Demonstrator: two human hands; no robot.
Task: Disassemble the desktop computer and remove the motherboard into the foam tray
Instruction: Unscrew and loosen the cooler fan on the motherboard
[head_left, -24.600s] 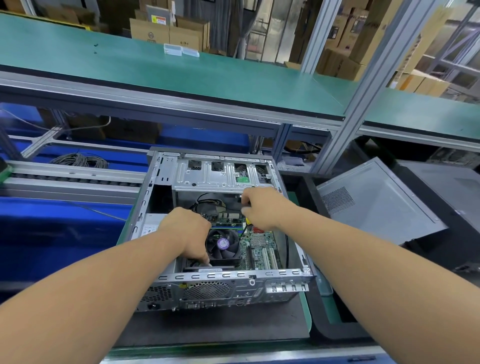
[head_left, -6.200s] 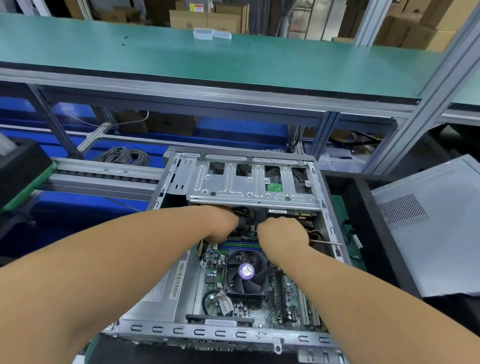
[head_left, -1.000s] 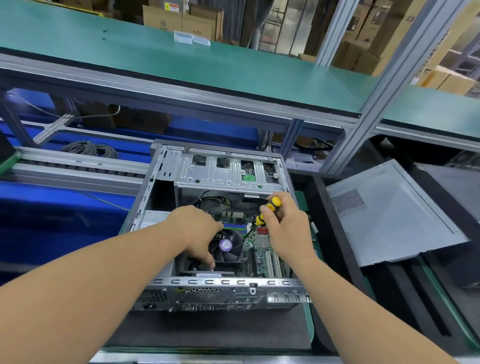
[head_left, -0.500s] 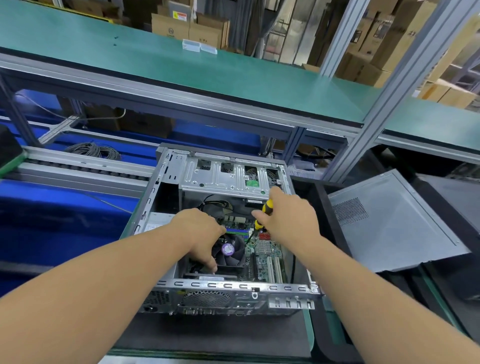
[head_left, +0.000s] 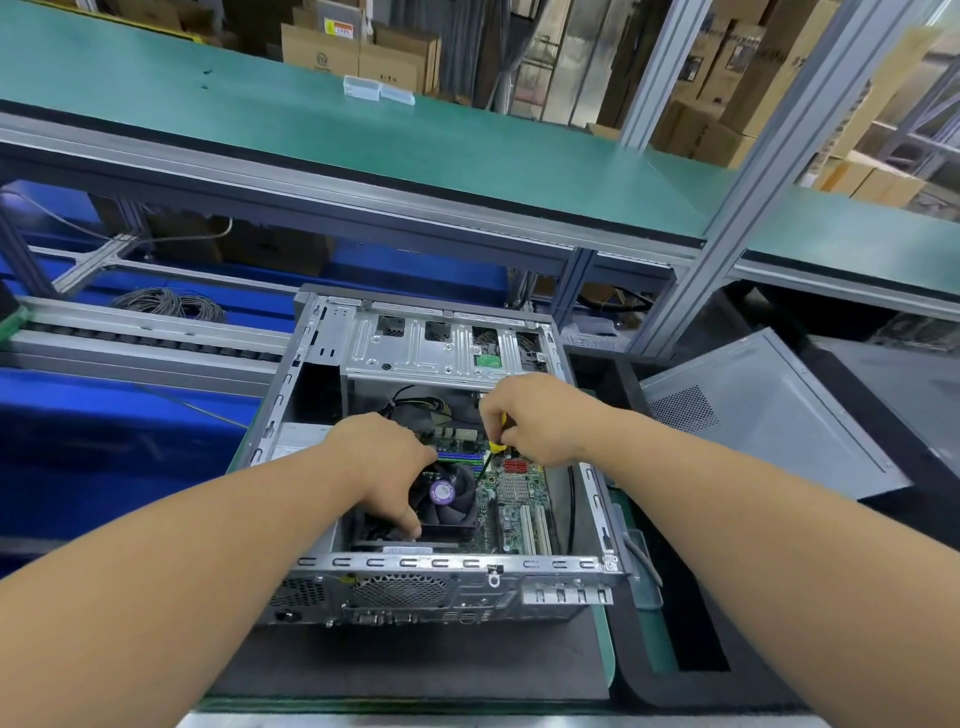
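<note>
Mid-frame, right hand (head_left: 540, 418) grips screwdriver (head_left: 496, 446) on motherboard (head_left: 514, 493); left hand (head_left: 387, 467), fingers curled on fan (head_left: 451, 496)—keep bit vertical, seated.

green bench (head_left: 605, 654) carrying dark mat (head_left: 415, 670), open computer case (head_left: 447, 587) sitting on mat, black foam tray (head_left: 670, 691) lying just right

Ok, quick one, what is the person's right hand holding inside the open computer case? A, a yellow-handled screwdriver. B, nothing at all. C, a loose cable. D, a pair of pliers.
A: the right hand grips a screwdriver, its yellow handle showing below the curled fingers and its dark shaft pointing down at the motherboard beside the fan.
</note>
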